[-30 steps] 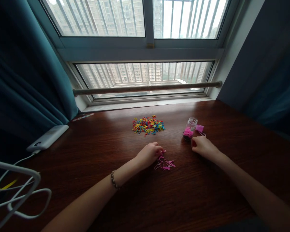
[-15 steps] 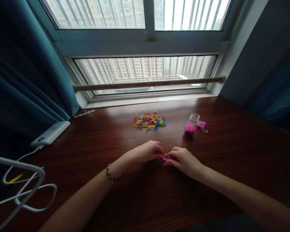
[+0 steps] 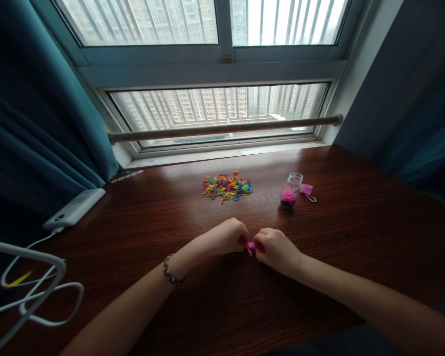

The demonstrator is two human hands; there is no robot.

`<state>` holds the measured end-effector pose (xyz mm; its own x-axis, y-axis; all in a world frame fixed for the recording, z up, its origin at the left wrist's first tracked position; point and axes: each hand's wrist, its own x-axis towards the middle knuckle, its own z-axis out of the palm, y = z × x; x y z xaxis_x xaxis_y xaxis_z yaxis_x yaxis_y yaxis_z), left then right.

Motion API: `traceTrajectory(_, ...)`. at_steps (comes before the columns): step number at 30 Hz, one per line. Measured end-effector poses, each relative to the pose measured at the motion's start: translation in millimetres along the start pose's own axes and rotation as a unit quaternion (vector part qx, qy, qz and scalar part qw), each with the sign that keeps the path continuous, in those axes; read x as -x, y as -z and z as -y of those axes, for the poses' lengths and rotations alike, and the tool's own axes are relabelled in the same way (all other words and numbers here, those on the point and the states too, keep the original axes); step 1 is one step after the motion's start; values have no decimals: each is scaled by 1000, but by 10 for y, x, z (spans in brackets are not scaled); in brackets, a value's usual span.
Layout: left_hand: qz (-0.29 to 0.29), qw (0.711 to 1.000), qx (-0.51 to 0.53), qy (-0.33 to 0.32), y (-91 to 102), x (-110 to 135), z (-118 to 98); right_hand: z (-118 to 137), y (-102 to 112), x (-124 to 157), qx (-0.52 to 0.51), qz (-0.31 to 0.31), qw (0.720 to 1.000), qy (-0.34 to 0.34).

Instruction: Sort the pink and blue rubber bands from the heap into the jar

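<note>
Between my two hands a small bunch of pink rubber bands (image 3: 250, 246) shows just above or on the table. My left hand (image 3: 233, 236), with a braided bracelet (image 3: 168, 270) on its wrist, closes its fingers on the left side of the bunch. Curled fingers of my right hand (image 3: 276, 248) grip the bunch from the right; parts of the bands are hidden in both hands. Farther back lies a loose pile of multicoloured rubber bands (image 3: 227, 187). To its right stands a clear jar (image 3: 292, 185), uncapped, with pink bands over darker ones inside.
Beside the jar lies a pink lid with a loop (image 3: 306, 189). A white power bank (image 3: 74, 208) sits at the left edge of the brown table (image 3: 163, 212), its white cable (image 3: 40, 257) coiling at the lower left. A window with a rail (image 3: 222, 130) rises behind.
The pink bands, spread loosely between my fingertips before, are now gathered into a tighter bunch. My fingers have closed further around them. The whole view has shifted slightly.
</note>
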<state>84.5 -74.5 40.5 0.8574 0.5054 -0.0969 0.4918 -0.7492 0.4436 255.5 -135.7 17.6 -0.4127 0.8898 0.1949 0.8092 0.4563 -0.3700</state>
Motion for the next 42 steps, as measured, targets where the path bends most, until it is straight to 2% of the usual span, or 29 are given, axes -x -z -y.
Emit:
traceTrajectory(4,-9,999,-25,18,-46,8,-26,-32,48,-3,-60,-13,998,-1)
traceTrajectory(7,-3,1000,-7,28,-33,11,-41,-81,237,-12,-113,-49,992,-10)
traceTrajectory(11,16,999,21,40,4,14,-27,-243,750,-91,-142,-129,980,-50)
traceTrajectory(15,21,999,34,33,-2,12,23,-516,1372,-257,-102,-196,969,-113)
traceTrajectory(17,22,999,34,30,-15,9,48,-631,1603,-352,-72,-195,968,-138)
traceTrajectory(19,24,999,33,29,-24,6,66,-703,1738,-442,-40,-166,974,-148)
traceTrajectory(22,26,999,30,30,-28,5,76,-748,1785,-556,8,-107,984,-142)
traceTrajectory(26,28,998,36,33,-30,10,80,-783,1719,-680,69,-61,986,-137)
traceTrajectory(33,20,998,43,29,-44,7,104,-780,1655,-808,168,-65,971,-159)
traceTrajectory(42,23,998,44,27,-29,8,112,-791,1713,-818,110,-33,986,-121)
